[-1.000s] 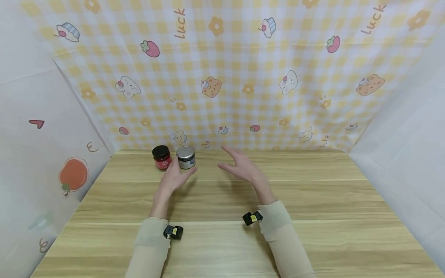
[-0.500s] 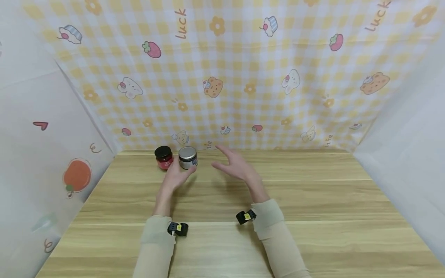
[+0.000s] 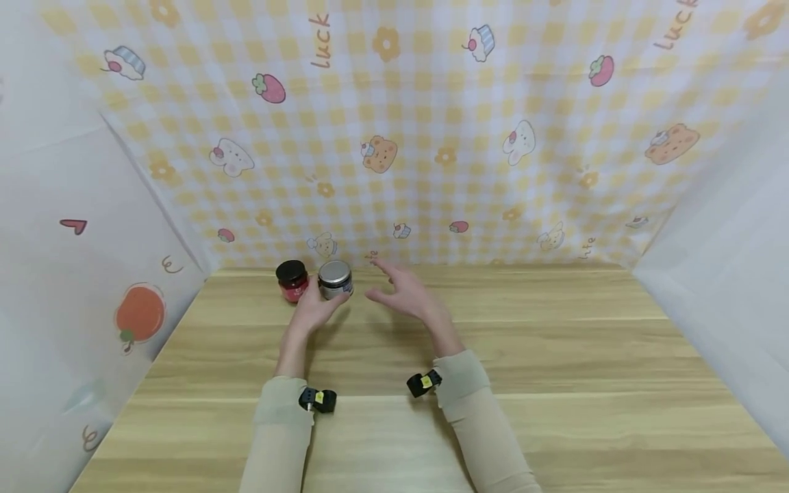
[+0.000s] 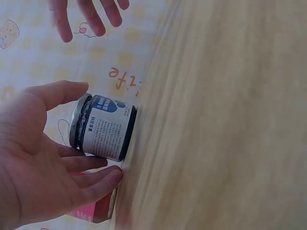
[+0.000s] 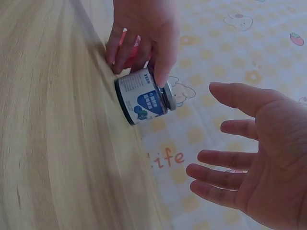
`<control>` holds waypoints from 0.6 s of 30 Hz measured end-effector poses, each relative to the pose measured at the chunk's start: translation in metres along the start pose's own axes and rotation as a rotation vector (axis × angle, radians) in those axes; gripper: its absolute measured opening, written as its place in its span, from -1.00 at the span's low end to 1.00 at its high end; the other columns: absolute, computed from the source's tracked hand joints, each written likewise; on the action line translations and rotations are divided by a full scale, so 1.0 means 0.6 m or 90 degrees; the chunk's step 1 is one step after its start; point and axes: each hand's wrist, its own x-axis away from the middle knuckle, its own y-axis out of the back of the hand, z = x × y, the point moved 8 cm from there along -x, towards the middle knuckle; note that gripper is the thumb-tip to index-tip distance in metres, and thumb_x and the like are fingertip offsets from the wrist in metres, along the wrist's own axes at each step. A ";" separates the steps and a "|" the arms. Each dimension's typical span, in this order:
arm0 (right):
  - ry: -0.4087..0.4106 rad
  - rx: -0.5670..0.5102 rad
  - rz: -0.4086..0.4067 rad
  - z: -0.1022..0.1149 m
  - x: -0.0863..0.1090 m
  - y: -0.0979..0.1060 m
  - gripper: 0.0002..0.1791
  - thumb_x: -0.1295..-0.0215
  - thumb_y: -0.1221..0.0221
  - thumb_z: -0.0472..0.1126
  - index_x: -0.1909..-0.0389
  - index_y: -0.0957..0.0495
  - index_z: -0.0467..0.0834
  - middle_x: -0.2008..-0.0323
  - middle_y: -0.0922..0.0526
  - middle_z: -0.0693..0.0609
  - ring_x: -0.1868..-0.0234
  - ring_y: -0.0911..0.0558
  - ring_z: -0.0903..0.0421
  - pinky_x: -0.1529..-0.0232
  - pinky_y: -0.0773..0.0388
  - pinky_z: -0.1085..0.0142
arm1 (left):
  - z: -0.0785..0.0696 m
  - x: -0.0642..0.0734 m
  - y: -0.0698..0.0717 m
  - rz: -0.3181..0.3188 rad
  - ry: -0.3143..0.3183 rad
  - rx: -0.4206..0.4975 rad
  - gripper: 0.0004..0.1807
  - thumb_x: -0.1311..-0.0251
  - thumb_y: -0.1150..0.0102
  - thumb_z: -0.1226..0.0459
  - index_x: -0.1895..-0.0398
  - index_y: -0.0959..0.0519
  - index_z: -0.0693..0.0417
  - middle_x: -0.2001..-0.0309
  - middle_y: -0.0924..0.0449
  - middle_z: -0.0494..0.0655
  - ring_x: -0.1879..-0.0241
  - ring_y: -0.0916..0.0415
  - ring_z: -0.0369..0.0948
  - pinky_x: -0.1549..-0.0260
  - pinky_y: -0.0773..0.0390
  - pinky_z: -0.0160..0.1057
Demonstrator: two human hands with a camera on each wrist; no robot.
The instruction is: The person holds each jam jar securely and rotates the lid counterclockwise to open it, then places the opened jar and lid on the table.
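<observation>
A small jar with a silver lid and a white-and-blue blueberry label stands upright on the wooden table, near the back. My left hand is right at this jar, thumb at its front and fairly straight fingers on its left side, as the left wrist view shows. Just left stands a second jar with a black lid and red label, partly behind my left fingers. My right hand hovers to the right of the silver-lidded jar, fingers spread and apart from it, palm facing it in the right wrist view.
A yellow-checked cloth with cartoon prints hangs along the table's back edge. White sheets border the left and right sides. Both wrists carry small black cameras.
My right hand has moved left, closer to the silver-lidded jar. My left hand stays beside it, its thumb slightly nearer the jar's front. The head view has shifted slightly.
</observation>
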 end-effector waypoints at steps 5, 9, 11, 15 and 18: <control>-0.008 -0.008 0.002 -0.003 -0.005 -0.008 -0.20 -0.44 -0.20 0.02 -0.57 -0.12 -0.16 -0.52 -0.20 -0.16 -0.42 -0.35 -0.18 -0.34 -0.36 0.01 | 0.003 -0.007 -0.006 0.004 -0.009 0.017 -0.10 -0.36 -0.22 0.13 -0.55 0.04 0.33 -0.45 -0.15 0.42 -0.46 -0.09 0.23 -0.40 -0.11 0.18; -0.012 -0.021 0.007 -0.003 -0.012 -0.018 -0.21 -0.45 -0.20 -0.02 -0.56 -0.12 -0.21 -0.52 -0.17 -0.21 -0.41 -0.35 -0.22 -0.34 -0.35 -0.01 | 0.006 -0.012 -0.005 0.003 -0.013 0.025 -0.06 -0.36 -0.24 0.13 -0.56 0.09 0.31 -0.46 -0.12 0.41 -0.46 -0.07 0.23 -0.40 -0.10 0.18; -0.017 -0.024 0.011 -0.004 -0.016 -0.023 -0.21 -0.46 -0.19 -0.03 -0.55 -0.12 -0.23 -0.52 -0.17 -0.24 -0.40 -0.35 -0.24 -0.34 -0.36 -0.01 | 0.008 -0.014 -0.003 -0.002 -0.012 0.025 -0.06 -0.35 -0.25 0.14 -0.56 0.09 0.32 -0.46 -0.12 0.41 -0.46 -0.07 0.23 -0.41 -0.10 0.17; -0.035 -0.040 0.013 -0.007 -0.022 -0.033 -0.23 -0.46 -0.18 -0.04 -0.55 -0.13 -0.22 -0.52 -0.17 -0.25 -0.36 -0.39 -0.29 -0.32 -0.38 -0.05 | 0.009 -0.015 0.001 -0.016 -0.006 0.021 -0.06 -0.33 -0.27 0.15 -0.55 0.06 0.34 -0.42 -0.19 0.43 -0.42 -0.15 0.25 -0.38 -0.15 0.18; -0.038 -0.058 0.007 -0.009 -0.029 -0.040 -0.26 -0.48 -0.18 -0.06 -0.55 -0.14 -0.21 -0.51 -0.17 -0.25 -0.31 -0.44 -0.30 -0.29 -0.41 -0.04 | 0.006 -0.016 0.001 -0.021 -0.006 0.006 -0.06 -0.31 -0.28 0.15 -0.54 0.03 0.37 -0.31 -0.31 0.46 -0.34 -0.26 0.26 -0.32 -0.23 0.21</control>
